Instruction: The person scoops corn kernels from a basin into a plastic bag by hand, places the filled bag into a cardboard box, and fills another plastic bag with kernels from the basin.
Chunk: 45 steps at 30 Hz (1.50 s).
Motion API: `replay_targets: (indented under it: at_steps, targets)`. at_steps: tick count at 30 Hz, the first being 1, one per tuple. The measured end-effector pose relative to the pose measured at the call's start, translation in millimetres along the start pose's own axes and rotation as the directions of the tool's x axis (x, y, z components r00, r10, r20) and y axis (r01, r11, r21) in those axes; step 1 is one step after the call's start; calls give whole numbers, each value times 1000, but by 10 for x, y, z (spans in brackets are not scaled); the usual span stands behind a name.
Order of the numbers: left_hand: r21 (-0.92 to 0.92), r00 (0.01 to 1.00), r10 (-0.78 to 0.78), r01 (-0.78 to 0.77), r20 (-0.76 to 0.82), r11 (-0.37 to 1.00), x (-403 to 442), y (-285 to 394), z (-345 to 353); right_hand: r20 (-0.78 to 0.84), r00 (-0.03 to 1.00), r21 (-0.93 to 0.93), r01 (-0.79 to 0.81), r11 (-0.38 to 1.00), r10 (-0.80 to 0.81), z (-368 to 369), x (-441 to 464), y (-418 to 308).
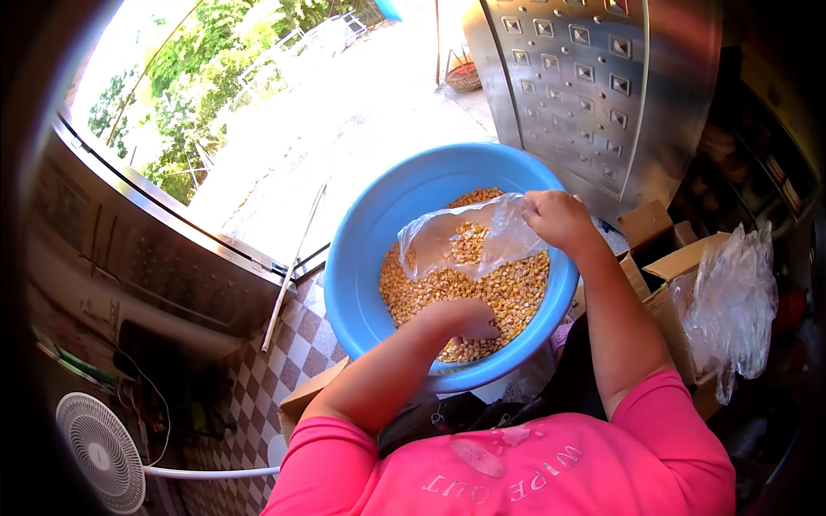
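A big blue plastic basin (354, 292) holds a heap of yellow dried corn kernels (525, 288). On the corn lies a clear plastic bag (508, 236), its mouth spread wide, with some kernels inside. My right hand (555, 217) pinches the bag's edge at the basin's far right rim. Low in the basin, my left hand (471, 320) is curled down into the corn, its fingertips partly hidden among the kernels.
A patterned metal door (568, 77) stands beyond the basin on the right. Open cardboard boxes (662, 249) and crumpled plastic bags (731, 301) sit at right. A white fan (101, 451) is at lower left. A stick (292, 271) leans by the doorway; a basket (465, 77) stands outside.
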<state>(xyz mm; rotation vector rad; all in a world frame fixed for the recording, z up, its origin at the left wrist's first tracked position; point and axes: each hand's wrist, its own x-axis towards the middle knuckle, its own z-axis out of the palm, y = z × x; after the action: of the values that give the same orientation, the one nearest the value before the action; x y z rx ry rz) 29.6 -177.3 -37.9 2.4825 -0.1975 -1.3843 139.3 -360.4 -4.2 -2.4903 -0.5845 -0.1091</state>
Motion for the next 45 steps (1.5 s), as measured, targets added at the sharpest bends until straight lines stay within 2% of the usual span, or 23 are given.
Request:
replay_targets:
  at_steps: [3, 6, 8, 9, 12, 15, 17, 18, 20, 23, 27, 29, 30, 32, 33, 35, 36, 38, 39, 41, 42, 43, 45]
  targets:
    - [27, 1000, 10, -9, -26, 1000, -29, 50, -11, -29, 1000, 5, 4, 1000, -4, -5, -9, -15]
    - [156, 997, 61, -68, 49, 985, 229, -152, 23, -57, 998, 8, 13, 1000, -13, -5, -11, -14]
    - [216, 959, 224, -185, -173, 959, 231, -240, 16, -55, 998, 10, 16, 1000, -16, -6, -15, -8]
    - [216, 959, 224, -185, -173, 959, 236, -269, 13, -54, 998, 18, 20, 1000, -19, -11, -19, -10]
    - [151, 966, 180, -153, -186, 977, 75, -190, -84, -64, 998, 20, 26, 999, -25, -3, -20, -15]
    - [60, 942, 226, -217, -250, 974, 83, -269, -112, -78, 997, 23, 26, 999, -24, 4, -21, -13]
    - [-123, 900, 262, -321, -348, 939, 67, -307, -136, -80, 997, 31, 27, 999, -24, 0, -22, -9]
    - [-123, 900, 263, -322, -348, 939, 59, -311, -147, -69, 997, 24, 23, 999, -21, -3, -21, -9]
    - [-212, 948, 151, -215, -279, 953, -52, -219, -202, -58, 998, 17, 20, 1000, -19, -8, -15, -16]
    - [-104, 927, 183, -228, -326, 968, -34, -243, -189, -47, 999, 5, 9, 1000, -9, -20, -17, -26]
    - [-70, 909, 187, -228, -374, 971, 52, -334, -172, -45, 999, 12, 6, 1000, -5, -17, -17, -23]
    - [-62, 844, 303, -366, -443, 929, 34, -353, -182, -45, 999, 11, 6, 1000, -6, -4, -9, -12]
    - [-63, 844, 303, -366, -443, 929, 25, -348, -188, -36, 999, 16, 5, 1000, -5, 9, -3, 2]
    - [-262, 908, 165, -279, -385, 924, -123, -207, -251, -26, 1000, 20, 5, 1000, -4, 12, -2, 2]
    - [-262, 908, 164, -279, -385, 924, -205, -146, -282, -20, 1000, 14, 0, 1000, 0, 2, -6, -7]
    - [-646, 942, 72, -279, -328, 711, -341, -74, -331, -13, 1000, 8, -5, 1000, 5, 1, -6, -8]
    - [-646, 942, 72, -279, -328, 710, -277, -142, -328, -14, 1000, 6, -2, 1000, 2, 11, -1, 3]
    - [-881, 919, 163, -391, -359, 266, -116, -301, -319, -14, 1000, 4, 0, 1000, 0, 12, 0, 4]
    - [-881, 919, 163, -390, -358, 266, -94, -328, -318, -8, 1000, 0, -2, 1000, 2, 1, -3, -6]
    - [-891, 891, 78, -452, -448, 41, -105, -325, -339, -2, 1000, -4, -6, 1000, 6, -19, -7, -20]
    - [-880, 867, 156, -475, -474, -33, -65, -404, -355, 2, 1000, -7, -10, 1000, 10, -26, -8, -26]
    - [-880, 867, 156, -474, -473, -33, -59, -410, -369, 7, 1000, -9, -12, 1000, 12, -31, -9, -30]
    - [-826, 820, 139, -526, -556, -202, -51, -416, -391, 9, 1000, -6, -15, 1000, 15, -40, -12, -36]
